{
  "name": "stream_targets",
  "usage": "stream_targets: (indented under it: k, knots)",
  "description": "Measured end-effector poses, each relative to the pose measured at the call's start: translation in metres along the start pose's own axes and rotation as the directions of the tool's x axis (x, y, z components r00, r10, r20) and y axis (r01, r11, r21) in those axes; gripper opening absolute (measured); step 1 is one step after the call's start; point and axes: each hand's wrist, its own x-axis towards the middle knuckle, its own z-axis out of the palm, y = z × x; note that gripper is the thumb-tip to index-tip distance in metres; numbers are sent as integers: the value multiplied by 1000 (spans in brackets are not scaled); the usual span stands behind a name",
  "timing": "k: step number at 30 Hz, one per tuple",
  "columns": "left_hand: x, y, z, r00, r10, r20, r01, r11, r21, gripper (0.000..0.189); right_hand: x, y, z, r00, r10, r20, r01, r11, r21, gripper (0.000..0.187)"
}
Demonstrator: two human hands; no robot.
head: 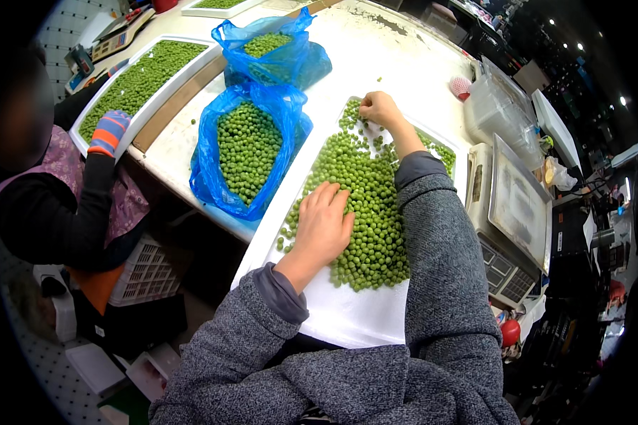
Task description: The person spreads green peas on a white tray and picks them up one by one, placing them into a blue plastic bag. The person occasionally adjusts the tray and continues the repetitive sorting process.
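Note:
A white foam tray (369,319) lies before me with a heap of green peas (361,212) spread over it. Palm down, my left hand (321,226) rests on the left side of the heap, fingers a little apart and holding nothing that I can see. My right hand (382,109) is at the tray's far end, above a thinner scatter of peas. Its fingertips are drawn together, and whether a pea is between them is hidden. Left of the tray stands an open blue plastic bag (202,159) full of peas, with a second blue bag (313,61) of peas behind it.
A co-worker's hand in a striped glove (109,133) rests at another pea-filled tray (165,79) on the left. Close on my right are a weighing scale (521,207) and stacked clear plastic containers (502,114). A plastic crate (151,271) stands below the table edge.

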Motion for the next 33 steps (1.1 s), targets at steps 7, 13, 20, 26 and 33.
stream_targets:
  k: [7, 13, 20, 26, 33]
  knots:
    - [-1, -3, 0, 1000, 3, -11, -2, 999, 34, 37, -26, -93, -35, 967, -208, -150, 256, 819, 514, 17]
    - [1, -2, 2, 1000, -22, 11, 21, 999, 26, 37, -54, -162, -28, 785, -619, -26, 610, 767, 199, 22]
    - [-1, -4, 0, 1000, -17, 2, 17, 999, 40, 38, -70, -81, -8, 960, -174, 219, 203, 972, -118, 18]
    - [1, 1, 3, 1000, -12, 21, 12, 1000, 14, 38, -96, -66, 5, 983, -117, 140, 131, 987, -95, 17]
    - [-3, -20, 8, 997, 57, -54, -54, 997, 59, 36, -100, -180, -21, 797, -387, -463, 577, 713, 399, 14]
